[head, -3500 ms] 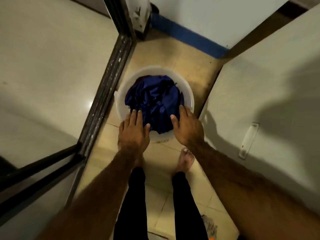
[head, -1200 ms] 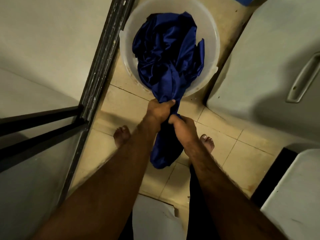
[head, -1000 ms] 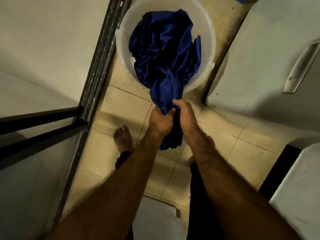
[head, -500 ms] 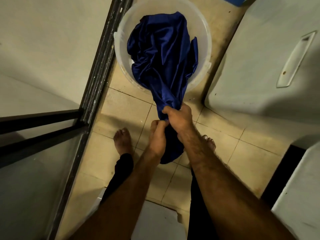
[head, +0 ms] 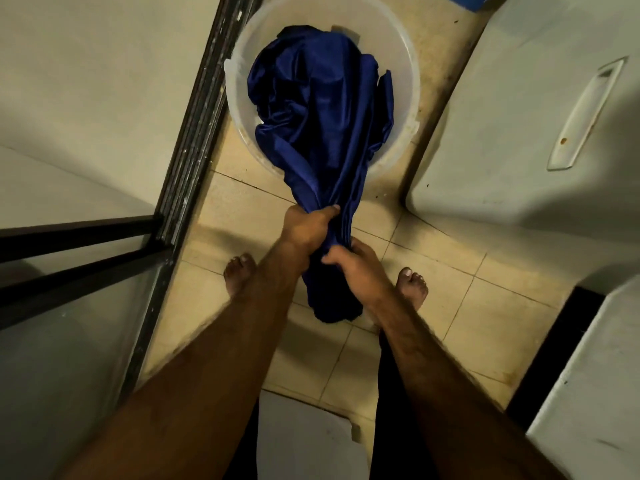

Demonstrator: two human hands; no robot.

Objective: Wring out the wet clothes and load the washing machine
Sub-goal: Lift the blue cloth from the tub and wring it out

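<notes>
A shiny dark blue cloth (head: 322,109) spills out of a white plastic tub (head: 405,81) on the tiled floor and stretches toward me in a bunched rope. My left hand (head: 304,226) grips the rope just outside the tub's near rim. My right hand (head: 353,268) grips it a little lower, close behind the left. The cloth's free end (head: 332,299) hangs below my right hand, above my bare feet.
A white appliance (head: 519,133) with a recessed handle (head: 585,116) stands right of the tub. A dark metal door frame (head: 194,126) runs along the left. Another white surface (head: 588,393) sits at the lower right. A white object (head: 304,441) lies between my legs.
My hands have swapped places along the cloth: the left now grips nearer the tub and the right lower down. More of the cloth hangs below my hands.
</notes>
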